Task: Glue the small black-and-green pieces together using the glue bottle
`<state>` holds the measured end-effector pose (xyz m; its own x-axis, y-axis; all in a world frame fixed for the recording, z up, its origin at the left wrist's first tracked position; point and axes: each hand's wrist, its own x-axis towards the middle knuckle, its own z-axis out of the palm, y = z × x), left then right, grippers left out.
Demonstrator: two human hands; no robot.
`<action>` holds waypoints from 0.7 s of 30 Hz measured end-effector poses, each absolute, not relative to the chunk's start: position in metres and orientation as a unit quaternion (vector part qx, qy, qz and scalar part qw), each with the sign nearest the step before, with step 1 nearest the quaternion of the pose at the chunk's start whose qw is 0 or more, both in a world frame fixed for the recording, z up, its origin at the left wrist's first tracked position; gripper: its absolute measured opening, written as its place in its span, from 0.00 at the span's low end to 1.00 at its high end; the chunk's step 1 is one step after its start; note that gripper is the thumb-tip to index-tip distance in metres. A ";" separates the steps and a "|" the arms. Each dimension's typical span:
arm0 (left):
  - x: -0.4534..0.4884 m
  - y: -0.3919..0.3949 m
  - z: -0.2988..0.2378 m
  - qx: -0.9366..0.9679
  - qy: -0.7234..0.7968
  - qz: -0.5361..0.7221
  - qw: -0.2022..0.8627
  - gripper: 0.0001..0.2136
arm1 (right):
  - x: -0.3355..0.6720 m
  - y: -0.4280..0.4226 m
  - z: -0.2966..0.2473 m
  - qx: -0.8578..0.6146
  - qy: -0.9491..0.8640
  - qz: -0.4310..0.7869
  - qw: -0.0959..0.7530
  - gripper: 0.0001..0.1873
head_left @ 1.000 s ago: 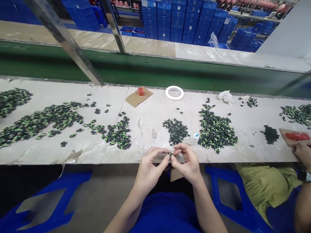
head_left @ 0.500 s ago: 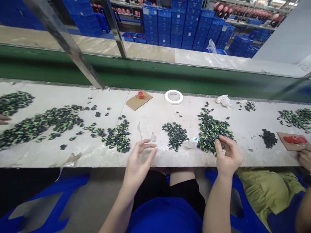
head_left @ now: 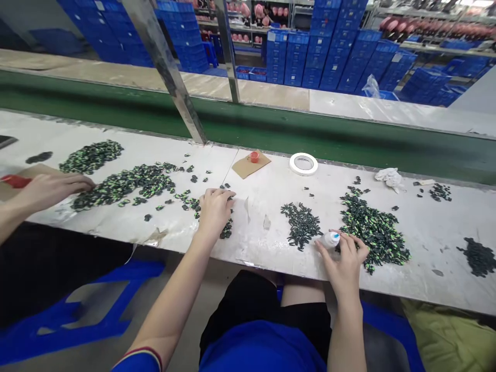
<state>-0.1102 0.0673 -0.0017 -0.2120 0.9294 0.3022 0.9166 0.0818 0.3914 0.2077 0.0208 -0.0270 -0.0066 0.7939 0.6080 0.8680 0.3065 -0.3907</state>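
My left hand lies palm down on a small heap of black and green pieces at the bench's near left of centre, its fingers curled over them. My right hand rests at the near edge of a larger heap of black and green pieces, fingers bent around a small white glue bottle with a blue cap. A heap of all-dark pieces lies between my two hands.
A co-worker's hand reaches in from the left beside a long spread of green pieces. Further back are a cardboard scrap with a red cap, a tape roll and a crumpled tissue. Behind runs a green conveyor.
My hands parted from in front of me. The left went out to the small left heap, the right to the glue bottle. The view swung left, showing a co-worker's hand.
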 end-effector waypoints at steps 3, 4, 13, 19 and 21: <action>-0.120 0.085 -0.006 0.664 0.723 0.190 0.012 0.11 | 0.207 0.022 -0.028 -0.594 -0.702 -0.045 0.390 0.19; -0.122 0.088 -0.007 0.670 0.720 0.180 0.011 0.11 | 0.207 0.021 -0.028 -0.596 -0.701 -0.042 0.389 0.19; -0.094 0.063 -0.009 0.715 0.628 0.289 0.104 0.09 | 0.199 0.005 -0.019 -0.566 -0.625 0.210 0.495 0.16; -0.034 0.011 -0.020 0.726 0.510 0.348 0.301 0.08 | 0.197 -0.003 -0.025 -0.570 -0.510 0.302 0.569 0.20; -0.025 0.005 -0.025 0.713 0.526 0.358 0.294 0.07 | 0.194 -0.003 -0.029 -0.557 -0.471 0.321 0.604 0.19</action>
<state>-0.0245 0.0046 -0.0246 0.1908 0.9609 0.2007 0.5400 -0.2735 0.7960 0.1943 -0.0029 -0.0291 0.3508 0.9123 0.2114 0.1380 0.1729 -0.9752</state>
